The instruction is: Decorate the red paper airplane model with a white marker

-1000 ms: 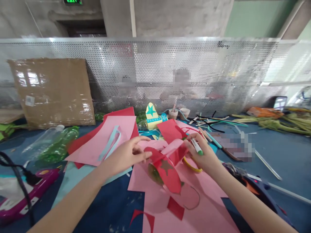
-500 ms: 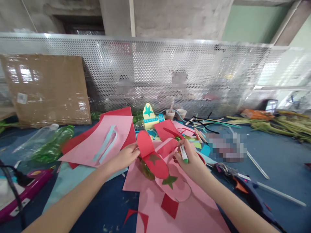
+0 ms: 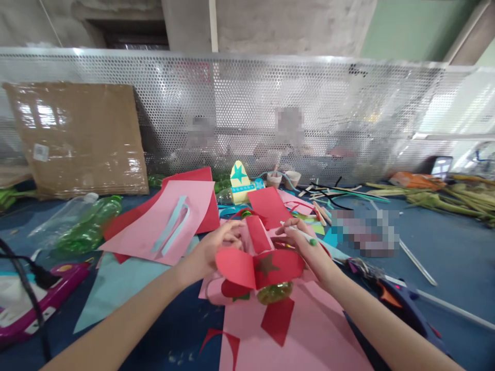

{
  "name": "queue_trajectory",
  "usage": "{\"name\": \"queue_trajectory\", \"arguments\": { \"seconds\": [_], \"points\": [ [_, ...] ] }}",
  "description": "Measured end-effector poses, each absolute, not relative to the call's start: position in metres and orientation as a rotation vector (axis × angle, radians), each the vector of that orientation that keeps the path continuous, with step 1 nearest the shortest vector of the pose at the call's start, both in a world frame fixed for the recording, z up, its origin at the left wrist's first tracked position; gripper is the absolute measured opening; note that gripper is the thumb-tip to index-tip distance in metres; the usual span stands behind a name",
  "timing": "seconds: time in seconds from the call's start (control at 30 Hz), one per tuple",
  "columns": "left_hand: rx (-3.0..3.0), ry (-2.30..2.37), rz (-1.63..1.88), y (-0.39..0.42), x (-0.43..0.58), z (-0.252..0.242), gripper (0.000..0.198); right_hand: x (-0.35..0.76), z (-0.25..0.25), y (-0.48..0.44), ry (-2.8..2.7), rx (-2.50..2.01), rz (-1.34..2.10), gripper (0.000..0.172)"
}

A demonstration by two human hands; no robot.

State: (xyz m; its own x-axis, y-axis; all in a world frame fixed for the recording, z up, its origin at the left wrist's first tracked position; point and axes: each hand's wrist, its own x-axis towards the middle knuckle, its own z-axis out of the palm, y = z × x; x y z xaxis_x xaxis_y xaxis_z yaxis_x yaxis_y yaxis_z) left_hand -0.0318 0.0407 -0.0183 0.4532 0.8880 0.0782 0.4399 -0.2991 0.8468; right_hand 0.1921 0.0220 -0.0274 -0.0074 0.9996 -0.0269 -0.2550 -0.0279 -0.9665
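Observation:
Between my hands is a green plastic bottle (image 3: 275, 292) wrapped in pink and red paper, its neck pointing away from me. Red paper wings (image 3: 236, 268) stick out across its near end, and a dark green star (image 3: 267, 265) is on the right one. My left hand (image 3: 221, 246) has its fingers curled against the bottle's left side. My right hand (image 3: 305, 245) grips a white marker (image 3: 299, 232) with a green end, its lower fingers near the right side of the wrapped bottle. Part of the bottle is hidden by the paper.
Pink sheets (image 3: 297, 335) lie under the work, with red scraps (image 3: 279, 320). A glue gun (image 3: 410, 309) lies at right. Loose bottles (image 3: 88, 225), a purple power strip (image 3: 58, 286) and more paper (image 3: 185, 206) are at left. A yellow decorated bottle (image 3: 240, 193) stands behind.
The wrapped bottle has been turned so its wings now spread sideways toward me. My left hand has moved from the red wing to the bottle's side. The marker has tilted in my right hand.

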Motion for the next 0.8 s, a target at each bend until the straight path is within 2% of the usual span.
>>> {"name": "queue_trajectory", "arguments": {
  "seconds": [0.17, 0.33, 0.4, 0.53, 0.67, 0.8],
  "points": [
    [2.27, 1.168, 0.743, 0.046, -0.04, -0.021, 0.047, 0.195, -0.025, 0.023, -1.005, -1.03, 1.385, 0.026],
    [2.798, 0.995, 0.607, 0.054, -0.037, -0.025, 0.063, 0.195, -0.022, 0.024, -1.008, -1.09, 1.377, 0.029],
    [2.924, 0.935, 0.493, 0.057, -0.028, -0.021, 0.051, 0.195, -0.021, 0.025, -1.016, -1.1, 1.368, 0.029],
    [3.036, 0.801, 0.261, 0.066, -0.011, -0.011, 0.042, 0.197, -0.019, 0.024, -1.044, -1.099, 1.34, 0.032],
    [3.015, 0.834, 0.264, 0.075, -0.008, -0.004, 0.037, 0.201, -0.016, 0.024, -1.04, -1.106, 1.26, 0.035],
    [2.942, 0.83, 0.364, 0.071, -0.01, 0.014, 0.036, 0.212, -0.011, 0.028, -0.95, -1.137, 0.923, 0.029]
  ]
}}
